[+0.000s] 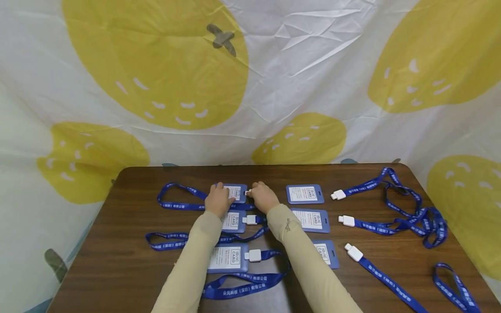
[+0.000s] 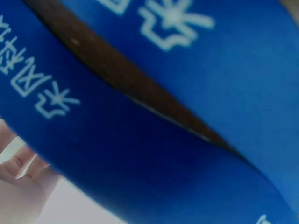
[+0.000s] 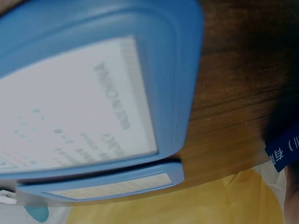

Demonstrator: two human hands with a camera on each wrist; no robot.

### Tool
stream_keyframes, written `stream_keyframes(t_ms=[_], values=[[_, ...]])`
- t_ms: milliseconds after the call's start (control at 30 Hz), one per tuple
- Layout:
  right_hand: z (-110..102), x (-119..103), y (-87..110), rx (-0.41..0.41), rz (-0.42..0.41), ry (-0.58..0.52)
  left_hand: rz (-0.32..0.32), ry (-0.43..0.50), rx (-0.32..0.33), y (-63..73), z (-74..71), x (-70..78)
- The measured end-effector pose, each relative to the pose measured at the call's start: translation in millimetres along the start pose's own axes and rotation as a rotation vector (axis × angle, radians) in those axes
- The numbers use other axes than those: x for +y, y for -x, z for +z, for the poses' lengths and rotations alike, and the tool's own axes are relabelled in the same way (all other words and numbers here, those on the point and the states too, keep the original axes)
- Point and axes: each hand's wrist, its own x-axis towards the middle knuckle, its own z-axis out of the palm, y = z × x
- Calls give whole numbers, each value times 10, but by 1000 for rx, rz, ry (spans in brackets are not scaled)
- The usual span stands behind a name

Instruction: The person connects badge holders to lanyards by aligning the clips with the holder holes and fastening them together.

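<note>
Counting from the head view, I log six blue plastic ID card holders on the dark brown wooden table (image 1: 117, 243), each with a white printed card inside. Three lie in a left column, three in a right column.

Left column: the far card holder (image 1: 236, 192), the middle holder (image 1: 235, 221) and the near holder (image 1: 228, 257). Each of these is joined to a blue printed lanyard by a white plastic clip; the near clip (image 1: 255, 255) and middle clip (image 1: 251, 219) show clearly.

Right column: the far loose holder (image 1: 304, 194), the middle loose holder (image 1: 313, 219) and the near loose holder (image 1: 326, 253), partly covered by my right sleeve. None has a strap attached.

Unattached lanyards: three to the right, each with a white clip end (image 1: 338, 194), lying in a tangle of blue straps (image 1: 415, 215).

Hands: my left hand (image 1: 217, 199) rests on the far card holder with fingers curled over its left edge. My right hand (image 1: 264, 196) pinches the small white clip at that holder's right edge. The attached lanyard (image 1: 176, 201) loops away to the left.

Both wrist views are too close and blurred to add anything.
</note>
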Motion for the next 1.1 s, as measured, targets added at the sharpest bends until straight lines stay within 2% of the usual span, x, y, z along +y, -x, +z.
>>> stream_keyframes(t_ms=[167, 367, 600, 800, 1100], values=[[2, 1, 2, -4, -19, 17, -5, -6, -7, 2, -4, -1], [18, -2, 10, 27, -41, 41, -6, -3, -25, 1, -17, 7], [57, -6, 8, 46, -30, 42, -1, -5, -14, 3, -16, 6], [80, -8, 2, 43, -26, 67, -12, -11, -43, 3, -28, 26], [94, -19, -2, 54, -31, 83, 1, -30, -42, 5, -43, 19]])
